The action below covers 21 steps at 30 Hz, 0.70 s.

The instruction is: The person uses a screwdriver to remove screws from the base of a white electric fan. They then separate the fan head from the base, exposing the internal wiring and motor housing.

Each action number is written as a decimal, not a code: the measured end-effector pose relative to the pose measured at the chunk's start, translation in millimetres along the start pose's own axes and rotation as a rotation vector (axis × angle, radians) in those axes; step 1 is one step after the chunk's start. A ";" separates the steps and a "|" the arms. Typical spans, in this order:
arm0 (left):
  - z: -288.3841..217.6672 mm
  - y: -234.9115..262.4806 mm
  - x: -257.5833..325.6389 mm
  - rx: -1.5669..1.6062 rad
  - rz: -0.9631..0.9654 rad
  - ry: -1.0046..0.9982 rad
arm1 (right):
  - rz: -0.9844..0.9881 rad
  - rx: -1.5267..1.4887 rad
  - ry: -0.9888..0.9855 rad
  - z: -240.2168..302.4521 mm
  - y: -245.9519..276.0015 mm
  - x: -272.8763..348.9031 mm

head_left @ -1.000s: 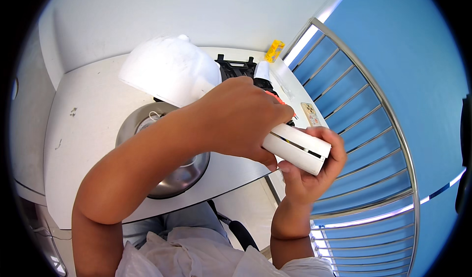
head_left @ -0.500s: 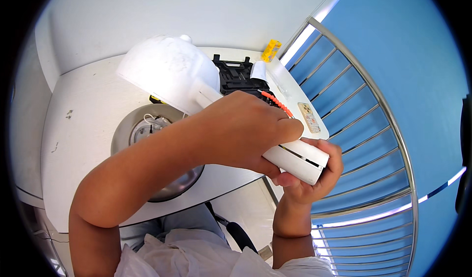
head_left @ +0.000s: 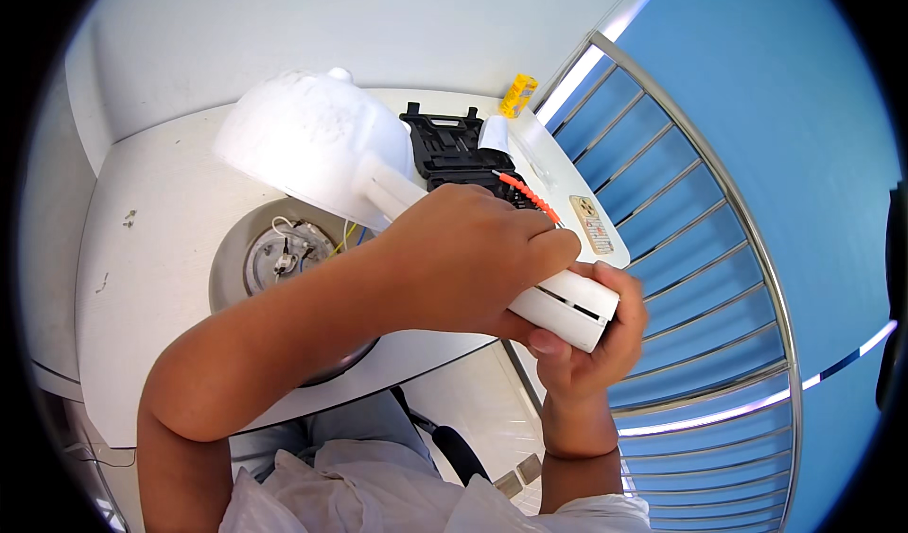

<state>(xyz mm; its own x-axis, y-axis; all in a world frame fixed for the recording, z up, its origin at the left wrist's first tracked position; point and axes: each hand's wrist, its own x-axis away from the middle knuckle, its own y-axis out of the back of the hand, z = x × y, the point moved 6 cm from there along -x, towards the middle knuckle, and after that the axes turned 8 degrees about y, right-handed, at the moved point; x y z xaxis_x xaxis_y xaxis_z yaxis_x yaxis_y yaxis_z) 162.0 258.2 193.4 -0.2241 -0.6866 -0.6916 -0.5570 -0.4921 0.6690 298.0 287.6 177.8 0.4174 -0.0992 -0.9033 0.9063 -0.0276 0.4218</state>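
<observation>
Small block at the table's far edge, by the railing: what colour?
Yellow. The small block shows best in the head view, beyond the black case.

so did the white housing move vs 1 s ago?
Yes. The white housing has lifted up and left, clear of the metal bowl, which now shows its wiring; both hands grip its handle.

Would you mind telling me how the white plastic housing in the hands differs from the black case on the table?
The white housing is held up off the table by both hands, while the black case lies flat on it. The housing is rounded with a long handle; the case is boxy and ribbed. Both look like moulded plastic.
</observation>
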 end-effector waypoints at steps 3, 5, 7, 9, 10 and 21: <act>-1.1 -0.8 -0.8 0.014 -0.001 0.016 | -0.001 -0.009 -0.032 -0.1 -1.6 0.0; -3.0 -0.1 -1.2 0.007 0.019 0.024 | 0.008 -0.021 -0.061 0.7 -0.5 1.8; -1.6 -1.4 -0.7 0.013 0.049 0.040 | 0.017 -0.066 -0.130 -2.1 -2.1 5.9; -1.9 -1.1 -0.4 0.039 0.057 0.019 | 0.030 -0.022 -0.090 -0.7 -1.5 4.7; -2.6 0.6 -0.1 0.060 0.049 -0.009 | 0.040 0.043 -0.015 1.8 -1.1 -0.1; -2.7 6.3 0.1 0.073 0.100 -0.076 | 0.005 0.026 0.069 1.4 2.6 -3.5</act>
<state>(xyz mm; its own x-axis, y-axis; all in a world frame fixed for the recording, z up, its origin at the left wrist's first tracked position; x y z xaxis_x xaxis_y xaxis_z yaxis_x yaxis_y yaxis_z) 160.6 253.5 198.3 -0.3399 -0.6861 -0.6432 -0.5848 -0.3814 0.7159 298.9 286.4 182.1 0.4263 -0.0301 -0.9041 0.9025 -0.0529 0.4274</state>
